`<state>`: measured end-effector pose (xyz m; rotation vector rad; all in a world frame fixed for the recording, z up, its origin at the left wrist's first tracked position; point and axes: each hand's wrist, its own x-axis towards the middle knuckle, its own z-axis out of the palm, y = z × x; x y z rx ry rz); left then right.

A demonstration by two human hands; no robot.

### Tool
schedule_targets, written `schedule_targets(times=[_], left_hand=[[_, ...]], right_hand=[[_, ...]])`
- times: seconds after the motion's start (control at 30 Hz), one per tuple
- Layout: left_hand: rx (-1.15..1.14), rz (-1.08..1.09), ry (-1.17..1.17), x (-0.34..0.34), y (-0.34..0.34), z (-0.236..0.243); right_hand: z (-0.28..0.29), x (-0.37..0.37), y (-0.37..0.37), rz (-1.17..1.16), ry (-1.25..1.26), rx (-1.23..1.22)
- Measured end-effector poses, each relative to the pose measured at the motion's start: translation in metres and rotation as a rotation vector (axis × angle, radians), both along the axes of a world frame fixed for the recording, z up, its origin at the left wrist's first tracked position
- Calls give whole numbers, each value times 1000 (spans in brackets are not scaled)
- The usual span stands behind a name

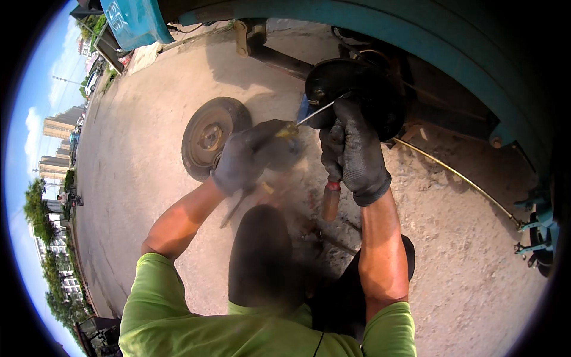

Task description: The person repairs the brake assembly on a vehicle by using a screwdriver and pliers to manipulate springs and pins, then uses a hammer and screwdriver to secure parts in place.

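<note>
The gloved left hand (247,157) is closed around a yellow-handled screwdriver (289,130), whose shaft points right and far, toward the black drum (351,78). The right hand (355,154), also gloved, grips a brownish-handled tool (331,205); its handle sticks out on the near side. The drum sits just beyond the right hand. A wheel (208,140) lies on the ground (137,178), left of the left hand.
</note>
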<state>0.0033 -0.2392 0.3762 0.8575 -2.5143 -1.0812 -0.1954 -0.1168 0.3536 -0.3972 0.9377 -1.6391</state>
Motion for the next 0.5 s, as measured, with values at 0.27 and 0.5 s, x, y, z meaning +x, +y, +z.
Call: schedule_targets(times=[0.27,0.5], left_hand=[[-364,-478,-113,-12,-49,23],[-351,-731,-43,-5,-63,31]], right_hand=[[-2,-4,1,38,31,-8],[-3,-3,1,40,16,6]])
